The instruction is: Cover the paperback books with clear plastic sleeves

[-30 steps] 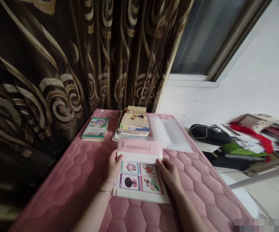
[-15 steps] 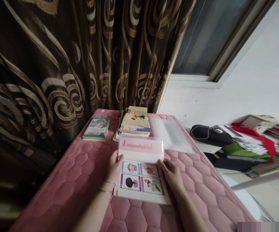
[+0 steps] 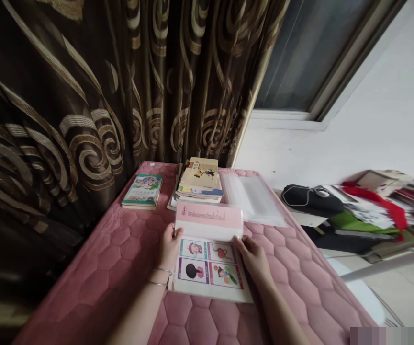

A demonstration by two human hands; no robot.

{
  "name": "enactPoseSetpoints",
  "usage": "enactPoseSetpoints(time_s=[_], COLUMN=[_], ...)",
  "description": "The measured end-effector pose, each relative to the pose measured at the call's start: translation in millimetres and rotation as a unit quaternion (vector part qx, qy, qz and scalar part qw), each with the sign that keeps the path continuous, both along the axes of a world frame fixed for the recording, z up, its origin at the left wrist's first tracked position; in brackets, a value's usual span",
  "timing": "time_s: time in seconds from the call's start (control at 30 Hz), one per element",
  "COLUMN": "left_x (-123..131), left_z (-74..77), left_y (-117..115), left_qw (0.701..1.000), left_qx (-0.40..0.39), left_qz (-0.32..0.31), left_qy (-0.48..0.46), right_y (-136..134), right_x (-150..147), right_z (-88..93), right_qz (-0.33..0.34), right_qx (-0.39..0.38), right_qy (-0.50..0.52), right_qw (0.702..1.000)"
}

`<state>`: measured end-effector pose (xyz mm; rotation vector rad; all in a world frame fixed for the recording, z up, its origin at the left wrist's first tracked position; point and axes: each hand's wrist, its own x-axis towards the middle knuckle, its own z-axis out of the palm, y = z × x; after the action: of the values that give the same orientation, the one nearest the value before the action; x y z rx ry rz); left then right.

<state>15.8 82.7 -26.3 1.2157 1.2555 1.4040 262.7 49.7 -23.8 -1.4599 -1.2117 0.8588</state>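
Note:
An open picture book lies in front of me on a pink quilted surface. Its lower page shows picture cards with coloured borders, and its upper flap has a pink printed panel and a glossy, clear-looking edge. My left hand pinches the left edge of the book, thumb on top. On the opposite edge my right hand grips the book near the fold, thumb on the page. The fingers under the book are partly hidden.
Behind the book stands a stack of books; a green-edged book lies left of it. Clear plastic sheets lie to the right. Beyond the right edge are a black case, papers and a red strap. A patterned curtain hangs left.
Almost nothing differs. The book's upper flap leans up slightly, while both hands keep the same grip. The view has shifted very slightly.

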Motion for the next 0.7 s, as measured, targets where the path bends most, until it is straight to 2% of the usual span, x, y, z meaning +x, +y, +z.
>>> enactPoseSetpoints(time_s=[0.1,0.37,0.7], left_x=[-1.8,-3.7,-2.1], left_z=[-1.1,-4.4,0.1], left_y=[0.4,2.7,0.2], left_qw=[1.0,1.0,0.998], left_qx=[0.003,-0.01,-0.017], left_qz=[-0.005,0.01,0.028], left_qy=[0.0,0.017,0.049], right_y=[0.8,3.6,1.9], right_x=[1.7,4.3,-2.5], right_z=[-0.5,-6.6,0.4], right_qz=[0.012,-0.01,-0.05], right_qx=[0.005,0.003,0.011], right_qy=[0.004,-0.07,-0.142], right_qw=[1.0,0.997,0.989])
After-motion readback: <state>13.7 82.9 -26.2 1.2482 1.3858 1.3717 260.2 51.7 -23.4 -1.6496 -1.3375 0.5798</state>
